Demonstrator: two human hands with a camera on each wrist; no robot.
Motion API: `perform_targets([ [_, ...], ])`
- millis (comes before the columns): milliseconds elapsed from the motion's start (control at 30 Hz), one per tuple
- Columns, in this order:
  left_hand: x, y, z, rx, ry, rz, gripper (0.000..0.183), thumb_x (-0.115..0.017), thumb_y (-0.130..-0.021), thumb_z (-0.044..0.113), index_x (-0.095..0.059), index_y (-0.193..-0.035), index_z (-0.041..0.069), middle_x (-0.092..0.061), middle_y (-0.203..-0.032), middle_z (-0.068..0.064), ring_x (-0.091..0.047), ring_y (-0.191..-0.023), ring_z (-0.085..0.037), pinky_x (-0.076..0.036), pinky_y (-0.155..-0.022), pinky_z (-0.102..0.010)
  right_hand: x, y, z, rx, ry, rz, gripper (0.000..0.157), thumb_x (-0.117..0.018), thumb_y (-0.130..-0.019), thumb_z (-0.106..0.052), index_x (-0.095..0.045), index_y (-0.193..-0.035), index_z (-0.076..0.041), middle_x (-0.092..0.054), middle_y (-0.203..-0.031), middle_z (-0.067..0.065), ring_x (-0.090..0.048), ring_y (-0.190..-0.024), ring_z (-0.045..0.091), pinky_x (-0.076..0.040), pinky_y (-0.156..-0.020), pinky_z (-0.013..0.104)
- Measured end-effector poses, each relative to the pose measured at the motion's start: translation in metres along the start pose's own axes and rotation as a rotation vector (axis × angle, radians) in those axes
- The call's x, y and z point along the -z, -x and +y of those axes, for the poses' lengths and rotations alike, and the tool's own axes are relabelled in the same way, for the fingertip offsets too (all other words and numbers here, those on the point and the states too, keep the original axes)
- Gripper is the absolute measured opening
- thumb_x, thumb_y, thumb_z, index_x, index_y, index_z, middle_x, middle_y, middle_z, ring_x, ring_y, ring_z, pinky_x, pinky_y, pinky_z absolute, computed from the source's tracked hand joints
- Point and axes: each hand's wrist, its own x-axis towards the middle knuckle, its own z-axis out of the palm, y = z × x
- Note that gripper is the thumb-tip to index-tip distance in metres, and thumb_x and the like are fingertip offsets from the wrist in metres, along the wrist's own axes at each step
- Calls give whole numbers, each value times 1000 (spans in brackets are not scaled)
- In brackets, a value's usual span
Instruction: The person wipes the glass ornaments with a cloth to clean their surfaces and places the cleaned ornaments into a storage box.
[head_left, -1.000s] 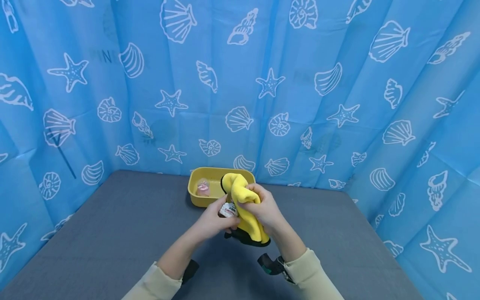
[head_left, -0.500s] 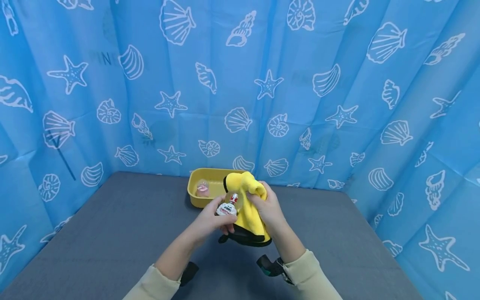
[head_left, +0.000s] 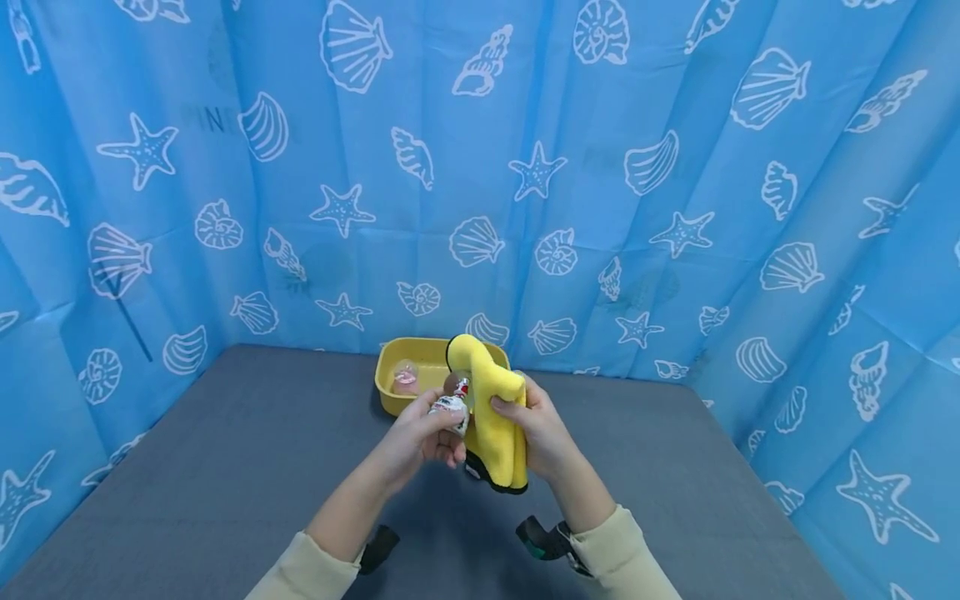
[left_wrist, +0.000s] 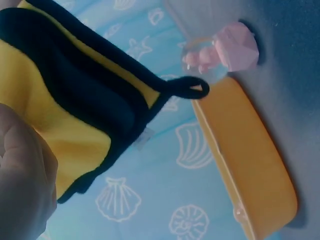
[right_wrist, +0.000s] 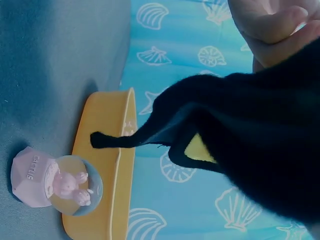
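Observation:
In the head view my left hand (head_left: 418,435) grips a small snow globe (head_left: 450,406) by its white base, which has dark and red markings. A bit of red and white shows at the dome, and the cloth hides some of it. My right hand (head_left: 546,425) holds a folded yellow cloth (head_left: 491,400) with black edging, the thumb on its yellow face. The cloth hangs right beside the globe. Its dark hanging loop (left_wrist: 192,89) shows in the left wrist view. The right wrist view is largely filled by the cloth's dark part (right_wrist: 260,130).
Behind the hands a yellow bin (head_left: 386,396) stands near the curtain (head_left: 540,275), with a pink snow globe (head_left: 406,379) inside. Another pink globe, its base marked CACTUS (right_wrist: 34,175), stands on the grey tabletop (head_left: 247,467) in front of the bin; the head view hides it.
The left hand has turned the snow globe, so its label now tilts away. The right hand has shifted and refolded the cloth, which first lay over the globe's dome, then drew aside.

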Motion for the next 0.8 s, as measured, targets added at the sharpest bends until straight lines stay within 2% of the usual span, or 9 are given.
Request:
perform_targets([
  [67, -1, 0, -2, 3, -3, -2, 45, -48, -98, 19, -29, -131, -5, -62, -71, -2, -60, -59, -9, -51, -58, -23, 0, -2, 2, 19, 29, -34, 26, -55, -92, -3, -56, -114, -17, -52, -106, 9, -56, -91, 21, -50, -78, 35],
  [133, -2, 0, -4, 7, -9, 0, 45, -48, -98, 19, -29, -131, -5, -62, -73, -2, -61, -60, -9, -51, -58, -22, -1, -4, 5, 41, 72, -23, 25, -58, -91, -1, -59, -107, -20, -51, -107, 9, -55, -90, 21, -50, -77, 36],
  [267, -2, 0, -8, 20, -13, 15, 43, -47, -98, 19, -29, -131, -4, -62, -76, -3, -61, -61, -9, -51, -60, -22, -7, -7, 10, 83, 155, 65, 17, -63, -88, 4, -56, -94, -11, -49, -101, 9, -55, -85, 22, -50, -71, 34],
  [433, -2, 0, -10, 20, -1, -10, 38, -45, -100, 22, -33, -126, -3, -61, -77, -3, -60, -63, -9, -51, -61, -22, -12, -8, 11, 85, 171, 192, 15, -62, -88, 5, -52, -99, 2, -50, -98, 11, -56, -82, 22, -50, -70, 33],
  [600, -2, 0, -10, 16, 17, -43, 33, -43, -101, 22, -36, -121, -2, -58, -78, -3, -56, -61, -9, -46, -57, -19, -13, -9, 9, 47, 167, 282, 18, -59, -91, 2, -50, -107, 4, -53, -97, 12, -57, -81, 20, -50, -70, 32],
  [700, -3, 1, -11, 40, 21, -14, 33, -44, -100, 20, -36, -121, -3, -56, -80, -3, -53, -60, -8, -42, -54, -19, -13, -10, 9, 25, 157, 329, 17, -58, -92, 2, -50, -107, 3, -53, -96, 11, -58, -78, 19, -50, -69, 31],
  [800, -3, 1, -13, 67, 20, 51, 35, -49, -98, 20, -35, -121, -2, -54, -83, -3, -51, -58, -7, -39, -53, -19, -12, -10, 9, 11, 150, 368, 16, -59, -91, 2, -50, -105, 2, -53, -97, 11, -59, -79, 19, -51, -69, 30],
])
